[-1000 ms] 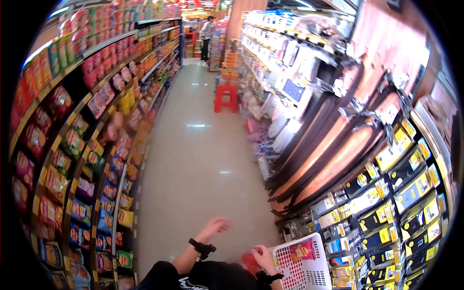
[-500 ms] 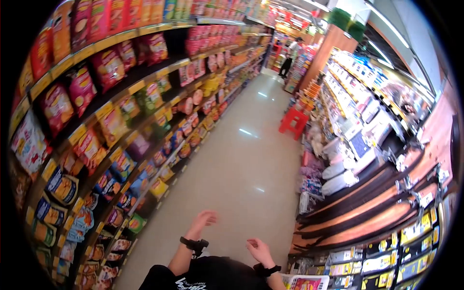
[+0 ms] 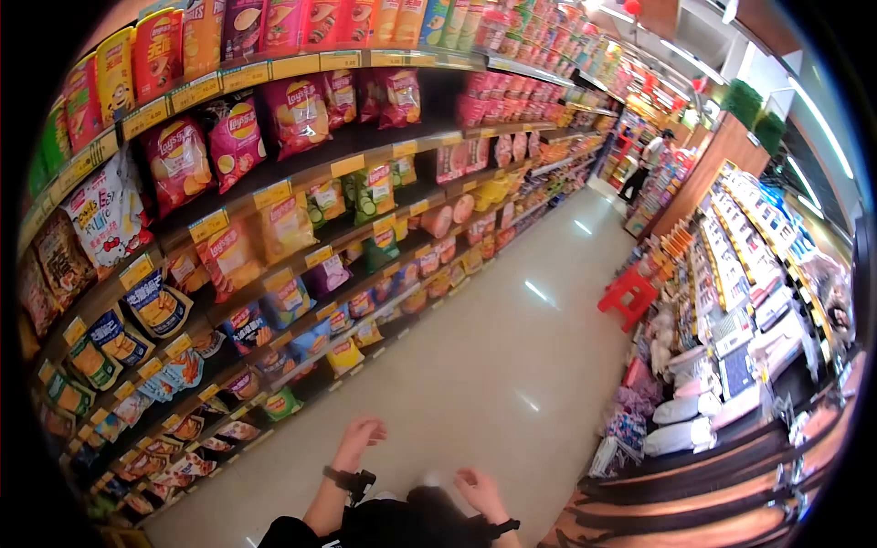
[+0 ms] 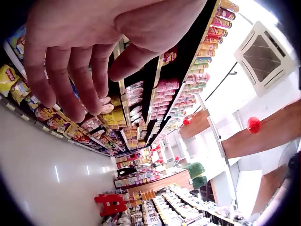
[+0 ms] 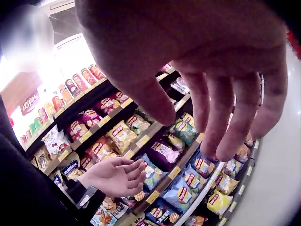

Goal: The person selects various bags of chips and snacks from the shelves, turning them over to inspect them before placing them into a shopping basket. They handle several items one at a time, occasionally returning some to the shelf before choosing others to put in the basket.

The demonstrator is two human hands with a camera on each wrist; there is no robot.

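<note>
1. The left hand [image 3: 359,436] holds nothing; its fingers [image 4: 70,75] are loosely bent and spread a little apart, thumb out to the side, touching no thing.
2. The right hand [image 3: 477,490] is likewise bare of any load, fingers [image 5: 221,117] relaxed and hanging slightly curved, thumb apart from them.
3. Both hands are raised in front of the body, low in the head view, apart from each other with a gap of floor [image 3: 475,365] showing between them. The left forearm reaches forward and up towards the snack side; the right one is drawn in closer to the body.
4. Each wrist carries a dark strap; the one on the left wrist [image 3: 345,479] shows plainly in the head view.
5. Nearest to the left hand are the snack shelves [image 3: 274,196] on the person's left, stocked with chip bags [image 3: 297,114] in red, pink, yellow and green, with yellow price tags along the shelf edges. The hand is near the lower shelves but not touching them.
6. In the right wrist view the left hand [image 5: 115,175] appears before purple and blue bags [image 5: 162,153] on the middle shelves.
7. Down the aisle stands a red stool [image 3: 628,294], well apart from both hands, beside the racks on the right.
</note>
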